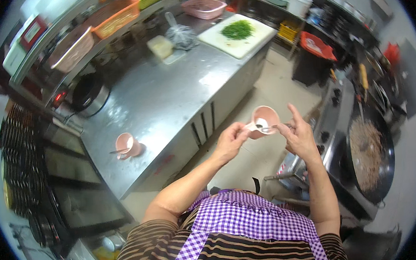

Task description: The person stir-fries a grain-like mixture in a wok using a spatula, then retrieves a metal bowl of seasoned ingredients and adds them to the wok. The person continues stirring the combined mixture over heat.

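Observation:
A pink cup (270, 114) with something white and a dark spot inside is tilted in front of me, above the floor. My left hand (232, 139) grips it by the handle. Between the thumb and fingers of my right hand (299, 135) is the handle of a metal spoon (267, 127), whose other end reaches into the cup; the index finger points up. A second pink cup (124, 143) stands on the steel counter (160, 97) to my left, a spoon leaning in it and something white inside.
Chopped greens (238, 29) lie on a white cutting board (219, 47) at the counter's far end. Right of me a wok (388, 158) on the stove holds brown crumbled food (367, 149). Stacked dark pans (21, 153) stand left. A bin (308, 71) with a red liner stands beyond the stove.

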`<state>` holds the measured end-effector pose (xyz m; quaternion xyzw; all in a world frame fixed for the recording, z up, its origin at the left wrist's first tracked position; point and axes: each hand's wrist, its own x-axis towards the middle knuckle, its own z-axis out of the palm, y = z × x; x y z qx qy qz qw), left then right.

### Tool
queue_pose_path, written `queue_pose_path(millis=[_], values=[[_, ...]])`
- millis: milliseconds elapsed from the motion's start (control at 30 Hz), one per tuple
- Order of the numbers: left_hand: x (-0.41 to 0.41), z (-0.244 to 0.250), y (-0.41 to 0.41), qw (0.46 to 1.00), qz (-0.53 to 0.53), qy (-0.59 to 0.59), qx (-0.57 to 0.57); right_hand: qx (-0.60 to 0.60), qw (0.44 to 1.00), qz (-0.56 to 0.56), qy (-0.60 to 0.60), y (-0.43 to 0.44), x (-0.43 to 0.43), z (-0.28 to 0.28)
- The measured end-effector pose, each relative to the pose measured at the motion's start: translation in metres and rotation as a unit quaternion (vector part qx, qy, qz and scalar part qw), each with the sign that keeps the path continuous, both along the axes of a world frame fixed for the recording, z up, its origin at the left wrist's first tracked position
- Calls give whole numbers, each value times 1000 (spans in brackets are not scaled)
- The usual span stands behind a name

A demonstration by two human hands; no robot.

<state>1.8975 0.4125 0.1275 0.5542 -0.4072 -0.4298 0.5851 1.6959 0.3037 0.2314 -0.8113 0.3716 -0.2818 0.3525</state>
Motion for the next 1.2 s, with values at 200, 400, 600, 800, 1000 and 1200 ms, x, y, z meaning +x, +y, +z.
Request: queue_pose_path(millis=[200,400,600,800,1000,1200], values=[[146,-67,33,948,309,65,37,202,968,151,10,15,74,-32],[257,-116,32,899,426,93,-24,249,930,254,93,49,141,-66],[245,-110,83,936,330,-49,112,291,909,261,145,60,176,-56],[198,-117,277,910,379,-2,170,296,899,288,143,52,190,-71],[225,-100,301,837,534,-66,99,255,881,357,178,76,252,-52],[246,-107,274,906,416,-12,85,149,870,444,154,99,278,-48]])
